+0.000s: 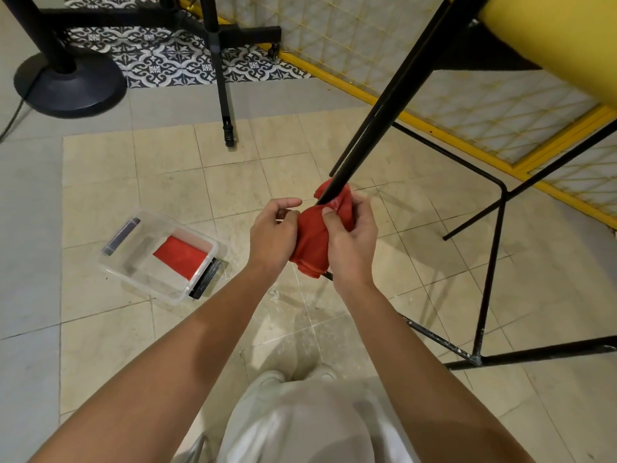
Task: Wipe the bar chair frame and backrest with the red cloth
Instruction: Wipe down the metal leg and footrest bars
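Wrapping the red cloth (315, 235) around a slanted black chair leg (377, 118), we close our right hand (350, 242) in a full grip over it; our left hand (273, 235) pinches its edge. Next, probably sliding along the leg.

**Nothing readable anywhere here**

Looked all over and honestly there's no text, label, brand, number or sign I can make out. The clear plastic tub (160, 255) on the floor to the left has dark strips on its ends, but they're too blurry to tell if anything's printed there
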`<state>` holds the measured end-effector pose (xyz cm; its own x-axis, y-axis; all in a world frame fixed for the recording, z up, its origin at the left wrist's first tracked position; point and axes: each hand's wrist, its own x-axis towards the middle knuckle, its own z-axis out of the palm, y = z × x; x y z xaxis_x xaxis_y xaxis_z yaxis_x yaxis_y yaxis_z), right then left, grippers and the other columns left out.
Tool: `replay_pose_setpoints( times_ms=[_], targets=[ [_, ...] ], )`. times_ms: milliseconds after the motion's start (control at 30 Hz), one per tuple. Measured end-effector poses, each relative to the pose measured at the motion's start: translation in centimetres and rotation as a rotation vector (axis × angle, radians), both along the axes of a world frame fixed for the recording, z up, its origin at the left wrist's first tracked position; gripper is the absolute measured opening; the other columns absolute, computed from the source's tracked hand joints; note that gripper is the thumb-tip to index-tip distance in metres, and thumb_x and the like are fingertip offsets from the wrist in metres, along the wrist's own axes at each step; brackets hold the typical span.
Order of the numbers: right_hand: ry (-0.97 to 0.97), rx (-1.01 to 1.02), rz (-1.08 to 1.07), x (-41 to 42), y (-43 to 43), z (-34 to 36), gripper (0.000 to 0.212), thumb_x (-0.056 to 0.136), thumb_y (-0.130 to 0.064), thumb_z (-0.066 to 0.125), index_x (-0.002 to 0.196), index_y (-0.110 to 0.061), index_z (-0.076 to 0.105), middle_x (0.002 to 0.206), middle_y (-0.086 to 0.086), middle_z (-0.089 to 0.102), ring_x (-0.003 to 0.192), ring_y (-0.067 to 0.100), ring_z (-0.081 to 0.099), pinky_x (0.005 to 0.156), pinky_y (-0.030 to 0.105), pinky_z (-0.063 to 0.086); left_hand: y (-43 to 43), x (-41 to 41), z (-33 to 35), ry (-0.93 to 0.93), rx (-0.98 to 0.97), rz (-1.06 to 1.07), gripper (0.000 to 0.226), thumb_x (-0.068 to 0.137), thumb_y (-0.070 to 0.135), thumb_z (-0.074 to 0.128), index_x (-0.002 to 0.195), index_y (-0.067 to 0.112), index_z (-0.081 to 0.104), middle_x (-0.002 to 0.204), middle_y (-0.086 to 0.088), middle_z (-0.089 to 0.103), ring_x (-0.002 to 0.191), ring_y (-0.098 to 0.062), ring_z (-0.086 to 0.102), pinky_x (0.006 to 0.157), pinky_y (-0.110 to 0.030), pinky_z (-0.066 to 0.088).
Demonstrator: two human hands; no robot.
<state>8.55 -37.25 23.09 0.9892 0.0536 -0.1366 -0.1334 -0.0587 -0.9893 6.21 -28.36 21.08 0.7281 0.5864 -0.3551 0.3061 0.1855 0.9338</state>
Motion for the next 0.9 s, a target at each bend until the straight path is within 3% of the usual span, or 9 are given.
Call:
replay_pose_setpoints(
  times_ms=[233,500,567,700,833,900],
  targets=[
    [0.135,-0.113,0.089,-0.4,0.2,-2.2,0.035,0.087,-0.006,0.060,0.120,-0.018,0.055,0.110,-0.004,0.064,0.102,0.005,0.060,0.097,0.031,0.048,-0.5,0.1,-0.1,0.021,-0.008,0.001,0.023,0.091,0.016,0.048,0.090,0.032,0.065,0.094,0.004,0.064,0.086,-0.011,0.059,0.077,-0.025,0.047],
    [0.028,0.030,0.020,0.1,-0.6,0.0,0.027,0.085,0.000,0.060,0.109,-0.012,0.059,0.117,0.004,0.064,0.106,0.010,0.060,0.097,0.031,0.048,-0.1,0.3,0.3,-0.023,-0.007,0.012,0.023,0.093,0.013,0.044,0.098,0.022,0.065,0.088,0.003,0.059,0.057,0.004,0.051,0.049,-0.007,0.041],
    [0.021,0.069,0.035,0.5,-1.0,0.4,0.029,0.085,0.002,0.060,0.109,-0.013,0.059,0.115,0.005,0.064,0.106,0.011,0.060,0.096,0.030,0.049,-0.2,0.1,0.2,-0.021,-0.015,0.005,0.023,0.094,0.013,0.043,0.101,0.020,0.064,0.090,0.001,0.059,0.060,-0.001,0.053,0.047,-0.008,0.041],
    [0.045,-0.020,0.057,2.0,-2.1,-0.1,0.034,0.085,0.000,0.060,0.097,-0.032,0.061,0.104,-0.003,0.065,0.101,0.014,0.061,0.095,0.038,0.050,0.0,-0.2,-0.6,0.010,-0.001,-0.007,0.022,0.093,0.017,0.045,0.094,0.030,0.063,0.097,0.002,0.060,0.083,-0.012,0.054,0.072,-0.020,0.044],
    [0.107,-0.251,0.014,4.3,-3.5,-1.8,0.034,0.089,-0.008,0.058,0.098,-0.040,0.055,0.099,-0.021,0.049,0.104,0.012,0.050,0.098,0.038,0.044,0.2,-0.1,-1.4,0.032,0.003,-0.012,0.021,0.093,0.017,0.045,0.093,0.031,0.062,0.100,0.005,0.061,0.092,-0.013,0.056,0.079,-0.025,0.044],
    [0.099,-0.383,0.047,5.6,-3.8,-3.0,0.030,0.090,-0.011,0.055,0.105,-0.037,0.056,0.095,-0.022,0.047,0.102,0.011,0.047,0.098,0.034,0.042,0.3,0.3,-2.1,0.048,0.011,-0.012,0.021,0.093,0.017,0.045,0.093,0.030,0.062,0.098,0.007,0.061,0.092,-0.014,0.056,0.081,-0.026,0.045]
  ],
)
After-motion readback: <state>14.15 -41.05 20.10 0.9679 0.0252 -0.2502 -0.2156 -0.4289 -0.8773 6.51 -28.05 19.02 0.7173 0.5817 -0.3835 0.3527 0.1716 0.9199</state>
